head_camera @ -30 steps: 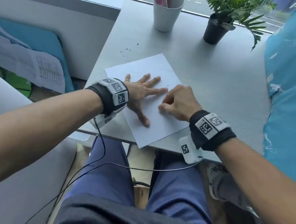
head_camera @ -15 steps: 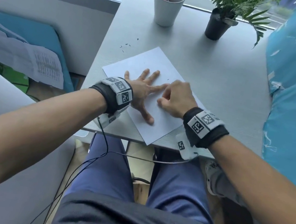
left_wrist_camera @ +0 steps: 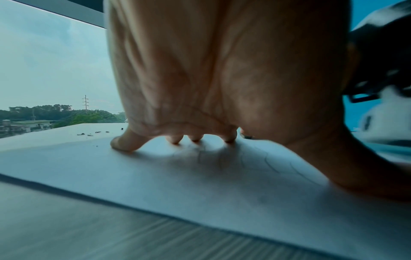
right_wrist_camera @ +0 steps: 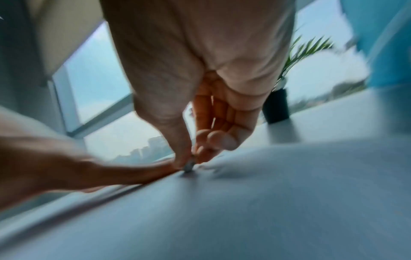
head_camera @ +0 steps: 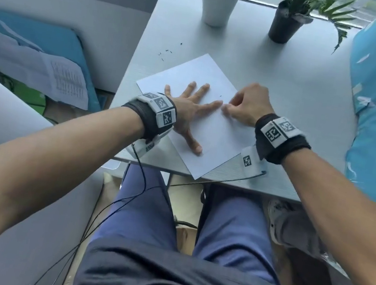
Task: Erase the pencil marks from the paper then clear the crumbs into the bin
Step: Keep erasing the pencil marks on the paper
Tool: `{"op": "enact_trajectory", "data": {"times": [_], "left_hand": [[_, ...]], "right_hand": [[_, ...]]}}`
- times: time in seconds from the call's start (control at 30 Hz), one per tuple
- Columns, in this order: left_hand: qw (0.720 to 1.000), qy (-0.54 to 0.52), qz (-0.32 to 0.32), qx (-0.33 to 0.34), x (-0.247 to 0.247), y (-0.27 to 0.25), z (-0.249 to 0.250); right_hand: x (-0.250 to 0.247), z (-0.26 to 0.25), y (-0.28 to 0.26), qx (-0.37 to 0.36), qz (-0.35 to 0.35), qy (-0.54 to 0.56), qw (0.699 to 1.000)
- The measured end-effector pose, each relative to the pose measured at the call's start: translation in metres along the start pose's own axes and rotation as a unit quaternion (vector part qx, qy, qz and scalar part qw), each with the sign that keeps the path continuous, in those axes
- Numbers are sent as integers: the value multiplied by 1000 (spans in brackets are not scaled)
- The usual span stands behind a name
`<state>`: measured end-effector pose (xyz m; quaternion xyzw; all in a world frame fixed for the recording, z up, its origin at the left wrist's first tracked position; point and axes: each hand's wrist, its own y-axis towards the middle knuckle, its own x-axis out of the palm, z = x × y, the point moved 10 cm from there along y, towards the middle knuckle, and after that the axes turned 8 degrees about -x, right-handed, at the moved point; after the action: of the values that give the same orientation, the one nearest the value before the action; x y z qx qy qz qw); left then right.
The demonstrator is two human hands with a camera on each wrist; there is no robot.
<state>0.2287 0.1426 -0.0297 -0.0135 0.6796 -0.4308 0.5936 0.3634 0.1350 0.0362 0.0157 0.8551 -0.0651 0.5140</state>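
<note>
Our left hand [head_camera: 188,110] stays spread flat on the paper [head_camera: 210,133] at the desk's [head_camera: 289,84] near edge; our right hand [head_camera: 249,105], pinching a small eraser [right_wrist_camera: 188,168], has slid rightward across the sheet.

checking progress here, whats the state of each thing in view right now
paper: flat on the table, faint pencil marks left
left hand: spread flat, pressing the paper
right hand: pinching a small eraser against the paper
crumbs: scattered on the table beyond the paper
cup: upright, holding pens
</note>
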Motion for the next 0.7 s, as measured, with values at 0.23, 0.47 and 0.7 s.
{"op": "enact_trajectory", "data": {"times": [0.23,0.47,0.7], "left_hand": [[1000,0,-5,4,2,0,2],[1000,13,-7,2,3,3,2],[1000,11,-3,6,3,3,2]], "right_hand": [[24,-20,-17,-51,-71,1,996],[39,-33,-30,-102,-99,-5,990],[33,-29,-23,-105,-91,-25,990]]}}
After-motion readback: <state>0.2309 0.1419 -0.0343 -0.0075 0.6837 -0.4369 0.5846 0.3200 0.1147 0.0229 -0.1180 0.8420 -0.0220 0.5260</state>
